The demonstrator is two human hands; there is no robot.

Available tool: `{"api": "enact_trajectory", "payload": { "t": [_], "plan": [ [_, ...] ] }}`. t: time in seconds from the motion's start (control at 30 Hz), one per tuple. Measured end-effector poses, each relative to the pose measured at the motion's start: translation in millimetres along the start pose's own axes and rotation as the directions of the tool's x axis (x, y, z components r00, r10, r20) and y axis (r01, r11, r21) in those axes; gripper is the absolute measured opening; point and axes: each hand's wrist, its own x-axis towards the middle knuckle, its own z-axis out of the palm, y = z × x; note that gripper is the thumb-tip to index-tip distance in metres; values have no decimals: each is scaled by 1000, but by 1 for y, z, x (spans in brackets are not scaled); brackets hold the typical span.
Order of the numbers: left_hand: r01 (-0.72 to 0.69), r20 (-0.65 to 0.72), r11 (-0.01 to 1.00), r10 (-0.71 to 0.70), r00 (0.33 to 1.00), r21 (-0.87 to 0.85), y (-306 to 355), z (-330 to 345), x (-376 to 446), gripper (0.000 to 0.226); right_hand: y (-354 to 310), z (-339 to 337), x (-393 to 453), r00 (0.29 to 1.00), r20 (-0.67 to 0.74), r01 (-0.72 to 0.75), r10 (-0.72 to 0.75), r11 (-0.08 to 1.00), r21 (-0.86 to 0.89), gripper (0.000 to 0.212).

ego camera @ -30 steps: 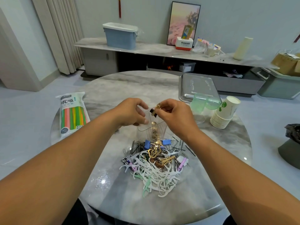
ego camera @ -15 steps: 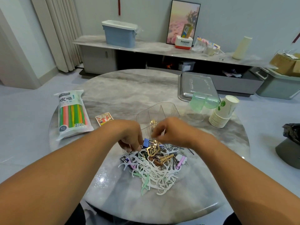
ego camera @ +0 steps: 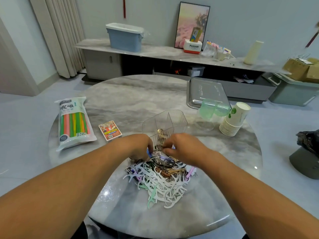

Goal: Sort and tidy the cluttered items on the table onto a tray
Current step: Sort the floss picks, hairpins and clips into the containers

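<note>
A heap of small clutter [ego camera: 160, 176] lies on the round marble table [ego camera: 131, 100]: white and pastel floss picks at the front, hair clips and binder clips at the back. Behind it stands a clear divided organiser [ego camera: 165, 125] with a few gold clips inside. My left hand [ego camera: 138, 147] reaches into the heap's back left with curled fingers on a blue clip. My right hand [ego camera: 183, 147] pinches at small clips at the heap's back, right in front of the organiser. The fingertips are partly hidden. A steel tray [ego camera: 205, 92] sits at the far right.
A pack of coloured straws [ego camera: 74, 123] and a small card box [ego camera: 110, 130] lie at the left. Green plastic cups [ego camera: 212, 111], a clear cup [ego camera: 203, 125] and a stack of paper cups [ego camera: 233, 121] crowd the right, in front of the tray.
Both hands have come down from above the organiser into the back of the heap. The dark clip held over the organiser a second ago is no longer in the right hand.
</note>
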Motion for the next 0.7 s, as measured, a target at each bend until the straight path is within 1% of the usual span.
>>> {"api": "enact_trajectory", "payload": {
  "t": [0.03,0.07,0.13,0.2,0.27,0.3,0.37,0.47,0.5,0.57,0.6,0.63,0.67,0.7],
  "plan": [
    [-4,-7,1000,4,1000,13,0,0,1,27,1,-7,1,999,-25,-35,40,988,150,14],
    [-3,-10,1000,3,1000,19,0,0,2,26,1,-14,2,995,-60,-57,79,953,298,10],
    [7,-10,1000,-6,1000,22,0,0,2,27,-2,-26,3,970,-178,-49,164,853,520,5],
    [17,-9,1000,-16,1000,26,0,0,2,29,-5,-33,7,906,-321,-7,277,766,643,4],
    [28,-14,999,-27,1000,34,0,2,2,30,-8,-35,14,826,-397,-11,400,715,699,3],
    [33,-19,999,-32,999,43,0,2,1,31,-9,-35,18,798,-400,-32,451,694,719,5],
    [39,-26,997,-37,999,70,-1,4,0,33,-10,-32,24,781,-366,-105,506,684,722,17],
    [39,-30,995,-36,999,88,-2,5,-3,36,-10,-27,25,787,-351,-190,508,740,646,31],
    [37,-32,995,-34,999,92,-2,5,-3,37,-10,-27,24,786,-365,-193,499,759,622,30],
    [25,-44,995,-21,999,97,-3,4,-4,37,-10,-32,21,786,-401,-194,472,803,564,21],
    [10,-53,996,-5,999,89,-4,4,-3,37,-9,-36,20,797,-398,-200,454,820,536,14],
    [-16,-58,997,20,998,70,-3,3,-2,37,-8,-39,17,826,-359,-215,435,831,513,7],
    [-52,-61,998,55,997,47,-2,3,-1,36,-7,-43,13,867,-276,-245,414,839,486,6],
    [-95,-60,995,96,994,22,1,3,0,34,-7,-44,9,907,-156,-287,392,845,452,8]
  ]
}}
